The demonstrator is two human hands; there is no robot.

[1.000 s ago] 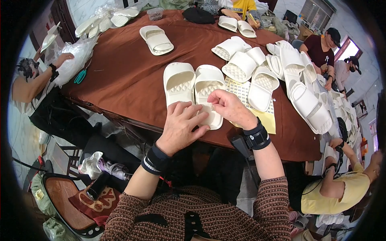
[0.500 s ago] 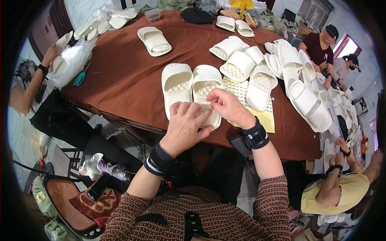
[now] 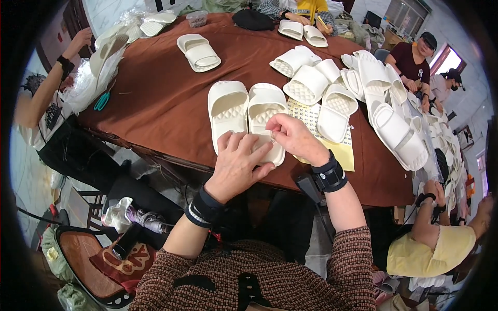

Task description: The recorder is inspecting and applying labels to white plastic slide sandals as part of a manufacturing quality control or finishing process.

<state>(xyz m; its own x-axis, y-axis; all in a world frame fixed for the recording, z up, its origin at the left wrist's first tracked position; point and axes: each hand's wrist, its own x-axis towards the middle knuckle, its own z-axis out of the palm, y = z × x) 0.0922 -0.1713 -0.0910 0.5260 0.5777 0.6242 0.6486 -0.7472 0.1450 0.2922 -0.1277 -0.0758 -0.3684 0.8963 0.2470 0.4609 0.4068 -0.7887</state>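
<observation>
Barely any change from half a second ago, so I'm still on the same white slipper [image 3: 262,112], heel at the near counter [image 3: 150,98] edge: left hand [image 3: 239,165] spread over it, right hand [image 3: 302,143] pinched narrow, can't tell on what.

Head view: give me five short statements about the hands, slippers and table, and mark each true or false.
1. The right hand is at the right slipper of the nearest pair. True.
2. The tablecloth is blue. False: the tablecloth is brown.
3. The yellow-edged sheet lies partly under a slipper. True.
4. A glove covers the left hand. False: the left hand is bare.
5. Each wrist wears a dark band. True.
</observation>
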